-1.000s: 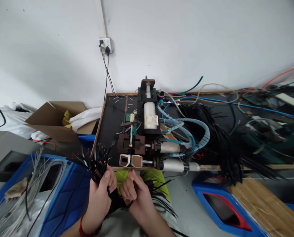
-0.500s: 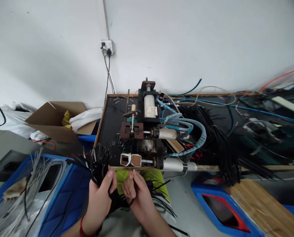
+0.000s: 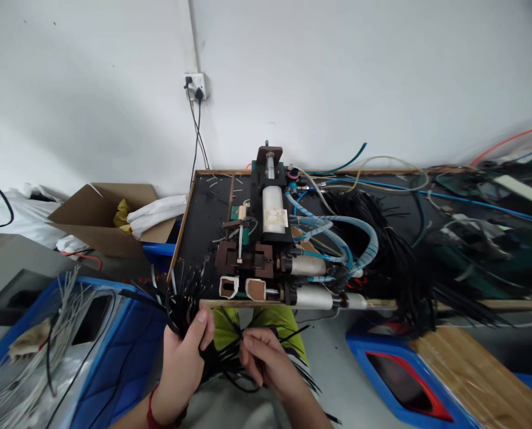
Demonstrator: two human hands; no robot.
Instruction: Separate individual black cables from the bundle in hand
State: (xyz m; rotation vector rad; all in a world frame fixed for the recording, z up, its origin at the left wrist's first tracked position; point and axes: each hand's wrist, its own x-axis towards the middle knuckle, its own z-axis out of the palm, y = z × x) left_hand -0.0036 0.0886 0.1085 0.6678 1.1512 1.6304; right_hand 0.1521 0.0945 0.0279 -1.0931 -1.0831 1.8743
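Note:
My left hand [image 3: 184,351] is wrapped around a bundle of thin black cables [image 3: 182,295] at the front left corner of the bench. Their ends fan out above my thumb. Just to the right and over the lap, my right hand [image 3: 266,357] pinches a single black cable [image 3: 230,322] between thumb and fingers. Beyond that hand, at the bench edge, stand two parted brown clamp blocks [image 3: 255,289] with white rims. Behind them sits a pneumatic machine [image 3: 274,208] with pale cylinders. More black cables [image 3: 295,351] lie over the lap.
Blue hoses [image 3: 366,238] loop right of the machine. A large black cable bundle [image 3: 395,256] hangs over the bench's front edge. Blue bins [image 3: 109,351] stand left, a cardboard box [image 3: 96,229] behind them. A wrapped brown package [image 3: 484,369] lies at lower right.
My right hand has moved down and right, away from the clamp blocks, with a cable. The blocks have parted, and the machine's upper part has slid toward me. My left hand stays in place.

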